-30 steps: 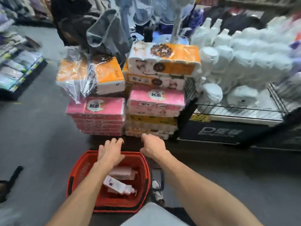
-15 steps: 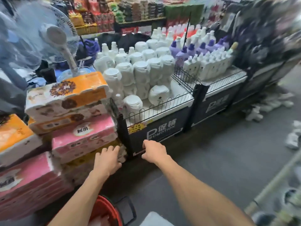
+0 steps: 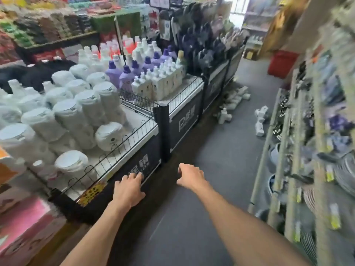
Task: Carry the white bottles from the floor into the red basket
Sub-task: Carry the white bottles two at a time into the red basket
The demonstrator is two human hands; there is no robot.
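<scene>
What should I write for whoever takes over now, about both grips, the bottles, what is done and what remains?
Left grip: fingers relaxed, holds nothing.
Right grip: fingers relaxed, holds nothing.
White plastic pump bottles: lie on the grey floor ahead, by the base of the black display stand; a few more near the right shelf rack.
Red plastic basket: not in view.
Done: cannot tell from here.
To do: walk to the bottles, pick up, carry to the basket.

both hands out front, holding nothing | left hand (image 3: 129, 191) by the black display bin (image 3: 184, 120) | right hand (image 3: 191, 176) over grey floor (image 3: 221, 169) | white bottles (image 3: 233, 101) scattered further down the aisle
</scene>
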